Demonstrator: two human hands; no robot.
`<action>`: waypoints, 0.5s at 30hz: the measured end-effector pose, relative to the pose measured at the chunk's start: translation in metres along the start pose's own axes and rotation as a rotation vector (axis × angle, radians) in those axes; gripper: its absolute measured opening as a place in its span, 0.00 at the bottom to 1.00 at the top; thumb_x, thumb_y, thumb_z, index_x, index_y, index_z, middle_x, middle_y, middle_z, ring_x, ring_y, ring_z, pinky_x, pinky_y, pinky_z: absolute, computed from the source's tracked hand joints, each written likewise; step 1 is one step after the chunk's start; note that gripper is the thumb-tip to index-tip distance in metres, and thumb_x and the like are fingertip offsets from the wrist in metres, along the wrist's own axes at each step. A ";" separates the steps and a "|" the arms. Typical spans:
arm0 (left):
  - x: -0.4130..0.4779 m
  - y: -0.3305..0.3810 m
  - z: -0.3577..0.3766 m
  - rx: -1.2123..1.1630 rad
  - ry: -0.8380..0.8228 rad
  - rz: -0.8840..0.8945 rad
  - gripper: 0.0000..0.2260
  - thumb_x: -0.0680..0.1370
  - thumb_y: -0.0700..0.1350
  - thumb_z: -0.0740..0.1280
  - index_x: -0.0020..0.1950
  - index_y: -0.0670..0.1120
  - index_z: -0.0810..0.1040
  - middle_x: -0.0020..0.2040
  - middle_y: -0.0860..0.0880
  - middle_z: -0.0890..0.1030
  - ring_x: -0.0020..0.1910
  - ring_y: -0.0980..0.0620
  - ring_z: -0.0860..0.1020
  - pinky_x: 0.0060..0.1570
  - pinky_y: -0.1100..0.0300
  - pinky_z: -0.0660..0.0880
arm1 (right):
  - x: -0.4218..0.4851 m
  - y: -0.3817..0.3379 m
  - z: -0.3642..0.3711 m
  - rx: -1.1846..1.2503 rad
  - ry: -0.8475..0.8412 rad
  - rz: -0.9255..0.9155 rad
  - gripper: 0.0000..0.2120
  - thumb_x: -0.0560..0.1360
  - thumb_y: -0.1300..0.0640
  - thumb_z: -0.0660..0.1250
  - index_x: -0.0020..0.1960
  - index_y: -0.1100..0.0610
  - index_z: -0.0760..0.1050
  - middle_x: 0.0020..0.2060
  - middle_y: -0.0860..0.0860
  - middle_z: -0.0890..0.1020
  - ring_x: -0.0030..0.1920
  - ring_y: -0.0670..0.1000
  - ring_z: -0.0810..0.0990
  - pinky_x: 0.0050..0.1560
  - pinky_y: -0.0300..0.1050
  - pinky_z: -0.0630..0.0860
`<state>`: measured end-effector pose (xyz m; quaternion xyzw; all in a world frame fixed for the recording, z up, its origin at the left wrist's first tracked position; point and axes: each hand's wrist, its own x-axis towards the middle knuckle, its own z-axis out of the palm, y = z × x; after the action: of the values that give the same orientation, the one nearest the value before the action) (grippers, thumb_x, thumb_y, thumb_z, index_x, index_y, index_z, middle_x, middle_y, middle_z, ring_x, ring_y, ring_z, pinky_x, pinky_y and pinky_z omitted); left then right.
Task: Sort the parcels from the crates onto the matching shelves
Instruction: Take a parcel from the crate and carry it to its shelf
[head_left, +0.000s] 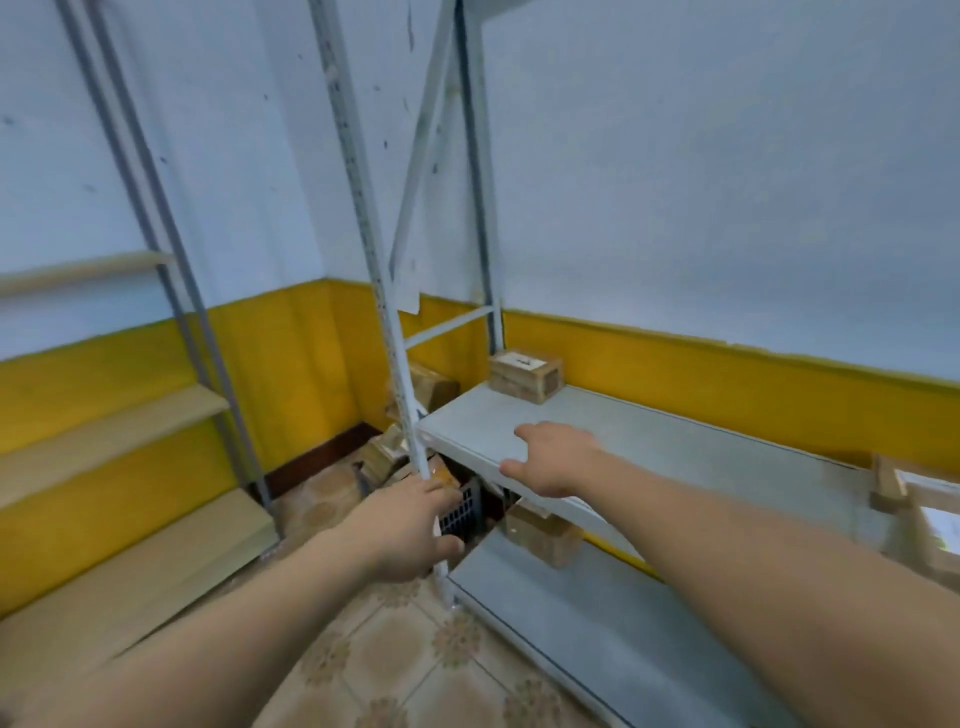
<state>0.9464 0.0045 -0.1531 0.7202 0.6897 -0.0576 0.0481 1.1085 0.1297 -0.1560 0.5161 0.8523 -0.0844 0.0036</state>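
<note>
Reaching forward and down with both bare arms. Gripping the white upright post (393, 358) low down with the left hand (410, 525), fingers and thumb curled round it. Holding the right hand (558, 460) palm down at the front edge of the grey middle shelf (675, 447), fingers relaxed and slightly spread, pinching nothing; cannot tell whether touching or just above. Well beyond, at the shelf's back corner, a labelled cardboard parcel (524, 375). Underneath, on the lower shelf (597, 639), a second parcel (543, 535). Just behind the post, a dark crate (462, 512).

Crate (461, 512) mostly hidden behind left hand (410, 525) and upright (390, 338); parcel (524, 375) label too blurred to read.
</note>
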 end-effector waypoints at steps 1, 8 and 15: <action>-0.001 -0.017 0.005 -0.011 -0.011 -0.034 0.28 0.78 0.58 0.64 0.77 0.54 0.61 0.76 0.52 0.64 0.73 0.50 0.63 0.70 0.53 0.64 | 0.014 -0.017 0.004 -0.004 -0.010 -0.035 0.33 0.79 0.34 0.57 0.77 0.51 0.62 0.73 0.55 0.70 0.70 0.59 0.70 0.67 0.56 0.69; 0.024 -0.132 0.030 -0.056 -0.099 -0.283 0.29 0.79 0.58 0.62 0.78 0.53 0.59 0.78 0.50 0.60 0.75 0.49 0.60 0.71 0.54 0.62 | 0.131 -0.111 0.039 0.016 -0.077 -0.242 0.33 0.78 0.34 0.58 0.77 0.52 0.63 0.71 0.56 0.72 0.67 0.59 0.73 0.64 0.55 0.73; 0.059 -0.235 0.033 -0.126 -0.128 -0.481 0.28 0.80 0.57 0.62 0.78 0.52 0.59 0.77 0.50 0.61 0.74 0.49 0.61 0.71 0.54 0.61 | 0.245 -0.188 0.049 0.031 -0.162 -0.394 0.35 0.80 0.36 0.58 0.80 0.53 0.58 0.76 0.57 0.66 0.73 0.59 0.67 0.69 0.55 0.69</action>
<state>0.7132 0.0679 -0.1920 0.5260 0.8389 -0.0696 0.1216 0.8246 0.2530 -0.2011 0.3309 0.9323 -0.1379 0.0476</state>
